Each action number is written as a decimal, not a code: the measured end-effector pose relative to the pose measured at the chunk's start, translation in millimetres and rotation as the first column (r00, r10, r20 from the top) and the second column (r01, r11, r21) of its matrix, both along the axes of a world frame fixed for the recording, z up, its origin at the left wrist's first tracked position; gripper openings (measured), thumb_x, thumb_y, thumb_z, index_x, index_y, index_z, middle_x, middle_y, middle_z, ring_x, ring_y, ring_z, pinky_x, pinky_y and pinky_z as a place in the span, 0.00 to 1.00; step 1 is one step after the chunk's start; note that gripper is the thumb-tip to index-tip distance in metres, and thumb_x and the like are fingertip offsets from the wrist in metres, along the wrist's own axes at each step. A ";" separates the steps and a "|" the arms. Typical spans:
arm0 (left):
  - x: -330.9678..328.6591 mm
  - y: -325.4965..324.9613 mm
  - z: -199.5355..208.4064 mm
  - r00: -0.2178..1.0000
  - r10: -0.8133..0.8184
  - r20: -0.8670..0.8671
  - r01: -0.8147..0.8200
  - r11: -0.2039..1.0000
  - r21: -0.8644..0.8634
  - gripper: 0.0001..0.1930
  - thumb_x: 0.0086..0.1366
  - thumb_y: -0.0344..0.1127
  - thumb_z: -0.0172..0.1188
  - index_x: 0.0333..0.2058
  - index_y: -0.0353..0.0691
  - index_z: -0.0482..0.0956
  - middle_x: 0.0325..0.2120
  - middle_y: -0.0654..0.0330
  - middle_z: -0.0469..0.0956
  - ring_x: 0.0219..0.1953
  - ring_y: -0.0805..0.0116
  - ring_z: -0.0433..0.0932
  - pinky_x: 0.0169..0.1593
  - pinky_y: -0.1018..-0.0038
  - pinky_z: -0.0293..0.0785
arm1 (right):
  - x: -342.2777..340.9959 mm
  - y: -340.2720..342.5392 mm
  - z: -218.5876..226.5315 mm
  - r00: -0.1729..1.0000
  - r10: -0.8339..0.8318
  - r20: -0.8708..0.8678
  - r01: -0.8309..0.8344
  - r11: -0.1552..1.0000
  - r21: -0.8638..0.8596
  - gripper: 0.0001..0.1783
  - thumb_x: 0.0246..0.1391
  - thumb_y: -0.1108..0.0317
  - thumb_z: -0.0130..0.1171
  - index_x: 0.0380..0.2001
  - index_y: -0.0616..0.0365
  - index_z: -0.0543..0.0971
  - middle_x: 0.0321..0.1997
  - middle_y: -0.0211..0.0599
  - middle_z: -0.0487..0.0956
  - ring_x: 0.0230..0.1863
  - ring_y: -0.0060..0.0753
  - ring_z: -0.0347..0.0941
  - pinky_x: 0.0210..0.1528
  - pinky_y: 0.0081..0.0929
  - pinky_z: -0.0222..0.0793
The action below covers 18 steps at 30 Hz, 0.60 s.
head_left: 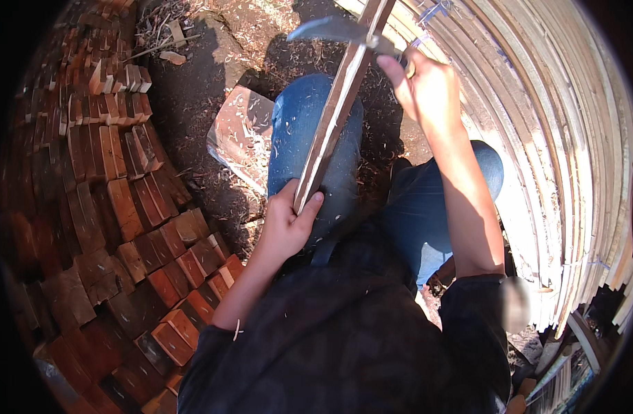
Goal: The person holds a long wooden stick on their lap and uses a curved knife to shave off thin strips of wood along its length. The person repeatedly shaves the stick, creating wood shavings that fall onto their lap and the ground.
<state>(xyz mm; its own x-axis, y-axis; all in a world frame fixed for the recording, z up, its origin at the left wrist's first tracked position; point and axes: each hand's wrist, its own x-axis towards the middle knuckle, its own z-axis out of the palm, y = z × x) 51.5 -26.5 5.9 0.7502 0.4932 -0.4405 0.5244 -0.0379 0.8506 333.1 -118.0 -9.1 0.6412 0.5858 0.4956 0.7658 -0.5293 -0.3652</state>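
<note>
Shaving step, apparently: left hand fingers clamped on wooden strip, right hand fingers around curved knife; next stroke wants strip braced.

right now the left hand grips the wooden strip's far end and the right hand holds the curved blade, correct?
No: the head view shows the left hand gripping the wooden strip at its near, not far, end. The right hand does hold the curved blade.

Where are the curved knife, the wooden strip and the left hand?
Curved knife (328, 28): head view, on its blade.
Wooden strip (340, 103): head view, middle of its length.
Left hand (287, 219): head view, hand's middle.
</note>
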 end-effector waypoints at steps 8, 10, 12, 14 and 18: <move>-1.9 2.5 1.3 0.998 -0.055 0.018 0.053 0.995 0.086 0.12 0.64 0.35 0.61 0.29 0.32 0.71 0.09 0.55 0.65 0.12 0.71 0.64 0.19 0.70 0.60 | 14.4 -22.7 4.0 0.995 -0.066 -0.078 0.061 0.995 -0.075 0.34 0.46 0.32 0.61 0.17 0.56 0.76 0.13 0.38 0.76 0.17 0.39 0.77 0.22 0.34 0.72; -3.4 0.3 3.4 0.995 -0.077 0.065 0.066 0.986 0.155 0.12 0.64 0.36 0.61 0.30 0.32 0.72 0.10 0.56 0.65 0.12 0.71 0.65 0.19 0.70 0.60 | 15.0 -24.8 13.0 0.944 0.304 0.123 -0.283 0.945 -0.165 0.35 0.46 0.30 0.59 0.18 0.56 0.77 0.13 0.41 0.76 0.18 0.42 0.78 0.21 0.34 0.73; 0.4 2.4 6.7 0.997 -0.078 0.001 0.077 0.990 0.120 0.11 0.64 0.36 0.61 0.30 0.32 0.73 0.10 0.56 0.65 0.13 0.72 0.65 0.20 0.70 0.60 | 42.9 -7.0 30.6 0.998 -0.015 0.054 0.027 0.972 -0.233 0.36 0.48 0.28 0.56 0.19 0.56 0.78 0.12 0.41 0.76 0.18 0.43 0.78 0.21 0.35 0.73; -7.1 -1.2 -0.9 0.999 -0.039 0.000 0.039 0.999 -0.007 0.11 0.64 0.36 0.61 0.30 0.32 0.73 0.10 0.56 0.66 0.13 0.72 0.66 0.20 0.70 0.61 | 33.0 4.0 16.7 0.997 -0.038 0.064 0.046 0.990 -0.131 0.37 0.50 0.28 0.53 0.17 0.55 0.76 0.10 0.38 0.74 0.16 0.40 0.77 0.20 0.36 0.74; 0.6 -1.2 5.6 0.996 -0.067 0.063 0.056 0.986 0.157 0.12 0.64 0.36 0.61 0.28 0.32 0.72 0.10 0.57 0.66 0.14 0.73 0.64 0.20 0.71 0.61 | 0.3 -14.8 6.2 0.910 0.403 0.100 -0.393 0.913 -0.110 0.35 0.49 0.29 0.57 0.15 0.54 0.74 0.09 0.34 0.72 0.12 0.35 0.73 0.18 0.36 0.72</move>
<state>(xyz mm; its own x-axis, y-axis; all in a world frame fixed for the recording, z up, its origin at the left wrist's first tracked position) 52.1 -27.7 11.5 0.8066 0.5037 -0.3093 0.4582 -0.2024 0.8655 333.4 -132.7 -2.9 0.2860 0.8236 0.4898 0.9540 -0.1966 -0.2265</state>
